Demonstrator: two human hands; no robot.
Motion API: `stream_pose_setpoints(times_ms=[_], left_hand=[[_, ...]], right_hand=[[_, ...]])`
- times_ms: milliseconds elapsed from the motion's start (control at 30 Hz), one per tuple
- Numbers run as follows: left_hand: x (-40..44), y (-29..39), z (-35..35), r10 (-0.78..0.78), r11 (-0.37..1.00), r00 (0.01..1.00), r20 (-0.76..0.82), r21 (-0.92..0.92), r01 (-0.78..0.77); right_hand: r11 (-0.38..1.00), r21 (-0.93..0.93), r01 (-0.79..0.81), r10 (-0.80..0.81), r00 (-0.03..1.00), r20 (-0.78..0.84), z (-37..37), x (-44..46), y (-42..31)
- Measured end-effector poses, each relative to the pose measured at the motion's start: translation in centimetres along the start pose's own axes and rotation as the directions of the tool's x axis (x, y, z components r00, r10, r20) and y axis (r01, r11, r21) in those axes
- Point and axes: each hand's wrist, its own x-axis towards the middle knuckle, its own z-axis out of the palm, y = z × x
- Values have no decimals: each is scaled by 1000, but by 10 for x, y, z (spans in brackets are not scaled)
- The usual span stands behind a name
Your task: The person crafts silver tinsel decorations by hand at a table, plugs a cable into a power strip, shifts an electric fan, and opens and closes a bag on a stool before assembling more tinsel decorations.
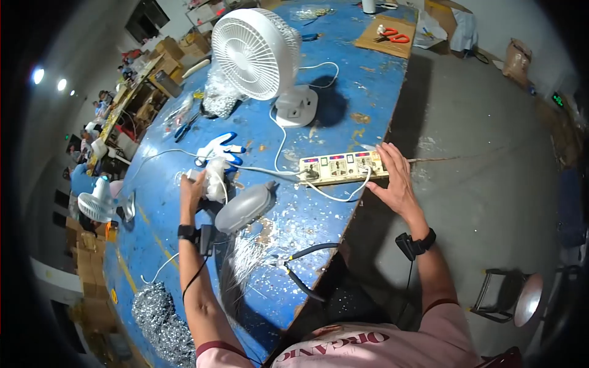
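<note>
My right hand (397, 183) grips the right end of a cream power strip (331, 168), thumb on the near side and fingers over the far side. Lit switches show on the strip, and white cords run from its sockets. My left hand (192, 195) is at a small white item, its fingers bent around it; the item is mostly hidden. Right beside that hand lies a crumpled white plastic bundle (215, 180). Behind it is a white and blue work glove (219, 149). A grey translucent case (245, 207) rests nearer to me. Beyond the strip stands a white desk fan (254, 55) on its base.
On the blue table (343, 110) are black-handled pliers (287, 262), a pile of thin wire pieces (248, 257) and silvery tinsel-like material (162, 322). Red-handled pliers (392, 35) lie on cardboard at the far end. A second fan (97, 201) and a stool (512, 299) stand off the sides.
</note>
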Motion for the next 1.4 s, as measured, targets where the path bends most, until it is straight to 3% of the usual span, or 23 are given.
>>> stream_pose_setpoints(times_ms=[67, 167, 233, 267, 300, 367, 467, 500, 567, 600, 667, 733, 767, 800, 833, 933, 1000, 1100, 1133, 1200, 1267, 1333, 1400], left_hand=[[-1, -7, -17, 8, 997, 997, 72, 73, -13], [-36, 55, -58, 29, 975, 996, 90, 216, -48], [-56, 96, -73, -65, 881, 989, 134, 474, -7], [-64, 122, -78, -119, 872, 979, 166, 488, 23], [-61, 112, -72, -121, 872, 978, 167, 489, 25], [-49, 78, -53, 219, 872, 970, -102, 466, -148], [-17, 22, -34, 149, 898, 989, 1, 419, -136], [-19, 26, -40, 94, 883, 994, 57, 456, -110], [-48, 66, -53, 78, 787, 997, -31, 615, -42], [-60, 70, -53, 293, 807, 945, -145, 568, -163], [-91, 140, -59, 467, 795, 872, -148, 501, -341], [-112, 177, -43, 591, 803, 796, 133, -3, -596], [-120, 184, -24, 629, 776, 720, 295, -168, -608], [-126, 202, -15, 659, 737, 647, 384, -156, -658], [-129, 214, -4, 687, 684, 611, 393, -66, -727], [-118, 224, 44, 780, 620, 527, 338, -304, -723], [-113, 232, 56, 756, 642, 484, 441, -355, -679], [-107, 233, 67, 763, 645, 529, 370, -397, -653], [-109, 235, 64, 838, 530, 457, 298, -249, -811], [-111, 233, 67, 797, 598, 462, 390, -398, -696], [-104, 237, 73, 773, 617, 449, 447, -367, -697], [-111, 241, 89, 712, 702, 593, 375, -365, -612], [-109, 255, 107, 699, 707, 653, 292, -419, -569]], right_hand=[[1000, 2, 12, -12, 1000, -11, 1, 0, 0], [1000, 4, 17, -17, 999, -29, 2, 0, -1], [1000, 18, 14, -13, 999, -38, 5, 0, 1], [1000, 14, 11, -10, 999, -37, 5, 1, 1], [1000, 21, -1, 2, 999, -38, 6, 1, 0], [1000, 30, -8, 9, 999, -37, 8, 2, -3], [998, 67, -3, 3, 1000, -11, 13, 2, -13], [997, 83, 4, -5, 1000, 6, 13, 3, -18], [994, 107, 17, -20, 1000, 21, 16, 4, -17], [994, 110, 17, -20, 1000, 19, 17, 5, -16], [999, 24, 29, -30, 999, 39, 17, 5, -17], [999, 24, 28, -28, 999, 16, 20, 8, -19], [999, 15, 31, -31, 999, -5, 23, 8, -17], [999, 22, 43, -42, 999, -25, 24, 8, -16], [999, 16, 49, -49, 998, -42, 25, 8, -16], [999, 4, 47, -47, 997, -61, 26, 5, -17], [999, -2, 53, -53, 996, -74, 24, 4, -15], [999, -31, 40, -42, 997, -67, 17, 1, -14], [998, -47, 38, -41, 997, -67, 16, -1, -10], [998, -67, 9, -14, 997, -71, 11, -3, -7], [998, -44, -44, 37, 988, -147, 6, -9, -5], [994, 5, -109, 108, 980, -170, 0, -16, 1], [989, 66, -136, 148, 962, -231, -8, -22, 0]])
